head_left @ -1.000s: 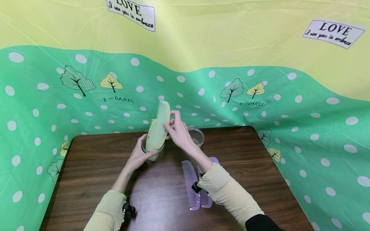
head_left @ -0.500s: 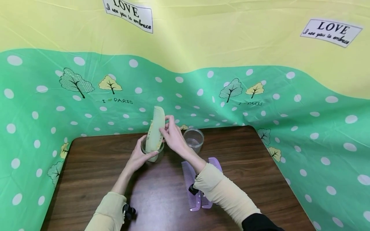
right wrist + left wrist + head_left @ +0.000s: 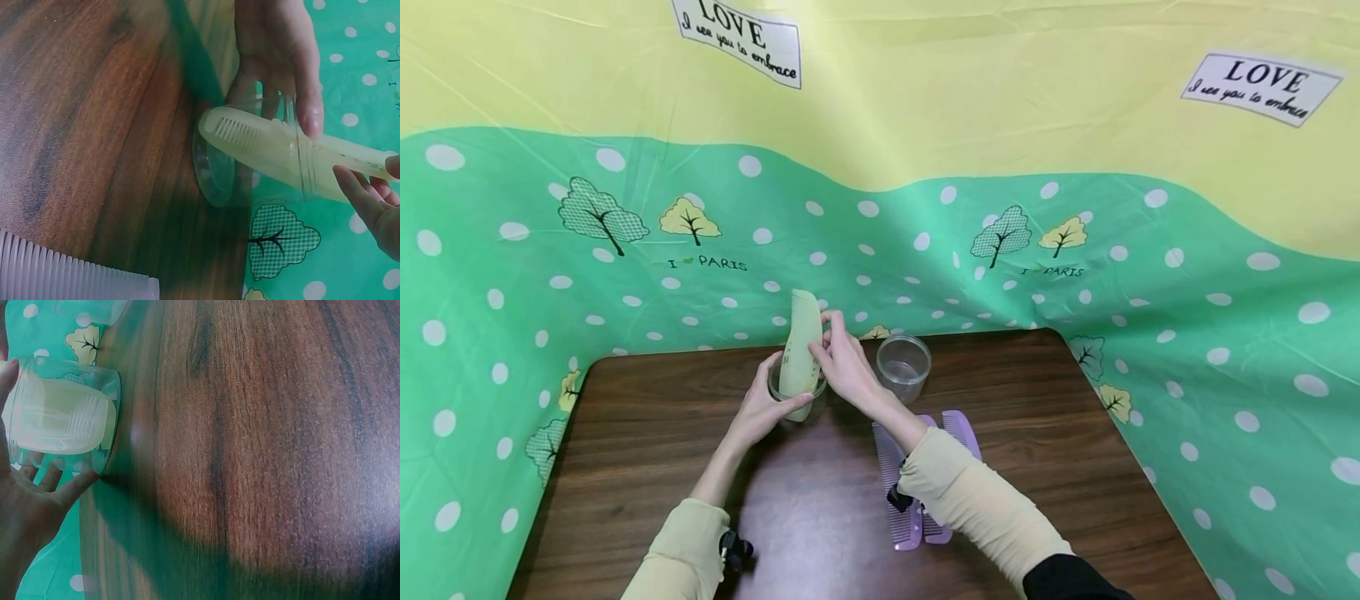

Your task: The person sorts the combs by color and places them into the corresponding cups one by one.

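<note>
Pale green comb (image 3: 803, 329), its lower end inside the clear jar (image 3: 265, 191): right hand (image 3: 847, 368) pinching it, left hand (image 3: 766, 408) gripping the jar. Only the wrist views showed me teeth within.

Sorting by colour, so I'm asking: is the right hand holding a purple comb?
No, the right hand pinches a pale green comb.

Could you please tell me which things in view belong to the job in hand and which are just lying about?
In the job:
- pale green comb, pinched by the right hand
- clear jar around its lower end, gripped by the left hand

Apparently lying about, untouched by either hand:
- purple combs on the table
- other jar
- printed cloth, seemingly just backdrop
</note>
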Demonstrator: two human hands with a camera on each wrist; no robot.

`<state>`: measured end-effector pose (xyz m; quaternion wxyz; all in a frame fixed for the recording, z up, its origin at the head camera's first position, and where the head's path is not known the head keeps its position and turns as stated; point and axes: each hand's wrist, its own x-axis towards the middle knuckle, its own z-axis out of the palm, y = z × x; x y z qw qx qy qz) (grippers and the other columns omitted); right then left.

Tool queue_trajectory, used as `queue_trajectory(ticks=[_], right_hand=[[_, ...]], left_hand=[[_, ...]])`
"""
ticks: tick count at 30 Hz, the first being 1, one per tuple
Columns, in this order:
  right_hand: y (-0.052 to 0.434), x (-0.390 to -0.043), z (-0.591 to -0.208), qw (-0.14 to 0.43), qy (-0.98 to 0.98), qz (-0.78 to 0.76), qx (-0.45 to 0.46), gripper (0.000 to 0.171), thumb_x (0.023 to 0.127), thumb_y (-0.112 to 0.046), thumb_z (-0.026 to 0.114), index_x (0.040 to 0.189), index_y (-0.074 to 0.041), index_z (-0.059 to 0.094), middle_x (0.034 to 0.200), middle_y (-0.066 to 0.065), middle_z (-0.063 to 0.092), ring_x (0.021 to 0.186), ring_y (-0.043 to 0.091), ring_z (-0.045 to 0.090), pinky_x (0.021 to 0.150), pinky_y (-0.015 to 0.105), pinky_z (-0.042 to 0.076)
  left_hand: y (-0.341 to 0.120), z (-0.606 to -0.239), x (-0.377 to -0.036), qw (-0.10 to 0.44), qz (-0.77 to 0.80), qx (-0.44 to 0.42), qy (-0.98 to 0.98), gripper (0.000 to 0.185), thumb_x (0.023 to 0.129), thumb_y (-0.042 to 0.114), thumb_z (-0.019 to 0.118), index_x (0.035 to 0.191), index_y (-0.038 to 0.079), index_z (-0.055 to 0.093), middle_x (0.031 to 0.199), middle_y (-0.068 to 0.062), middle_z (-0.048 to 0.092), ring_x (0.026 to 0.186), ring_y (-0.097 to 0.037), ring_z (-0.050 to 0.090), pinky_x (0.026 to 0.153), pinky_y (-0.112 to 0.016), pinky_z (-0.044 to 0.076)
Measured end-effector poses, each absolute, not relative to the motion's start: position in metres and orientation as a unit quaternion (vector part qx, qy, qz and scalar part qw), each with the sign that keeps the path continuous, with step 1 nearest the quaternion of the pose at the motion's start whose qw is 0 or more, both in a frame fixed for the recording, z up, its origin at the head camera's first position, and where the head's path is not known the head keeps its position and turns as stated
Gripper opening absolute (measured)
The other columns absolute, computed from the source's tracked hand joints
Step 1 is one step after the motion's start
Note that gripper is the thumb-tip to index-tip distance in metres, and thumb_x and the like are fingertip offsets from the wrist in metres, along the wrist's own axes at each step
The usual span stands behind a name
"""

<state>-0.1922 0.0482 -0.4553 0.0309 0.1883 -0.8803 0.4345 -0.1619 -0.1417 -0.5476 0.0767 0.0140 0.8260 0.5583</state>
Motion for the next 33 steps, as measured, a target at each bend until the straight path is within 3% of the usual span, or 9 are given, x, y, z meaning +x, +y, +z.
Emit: queue_trajectory(ticks=[12,33], right_hand=[[0.045,-0.194,-0.468,0.043,-0.903,0.377,0.202,0.036,0.106,-0.021,0.057,0.136,-0.015,0.038,0.090,0.004,0.064,0.072,0.013,0.057,0.063,0.023,0.046],[0.045,-0.193,-0.472,0.044,-0.910,0.348,0.220,0.032,0.105,-0.021,0.060,0.129,-0.015,0.041,0.083,-0.002,0.062,0.063,0.010,0.053,0.056,0.021,0.041]], left_hand=[[-0.142,-0.548,-0.161,0.084,0.568,0.021,0.819,0.102,0.084,0.051,0.082,0.162,0.029,0.020,0.167,-0.009,0.029,0.147,-0.034,0.039,0.117,-0.060,0.035],[-0.142,-0.547,-0.161,0.081,0.562,0.015,0.823,0.104,0.082,0.052,0.083,0.162,0.030,0.020,0.167,-0.009,0.028,0.151,-0.033,0.035,0.119,-0.059,0.033]])
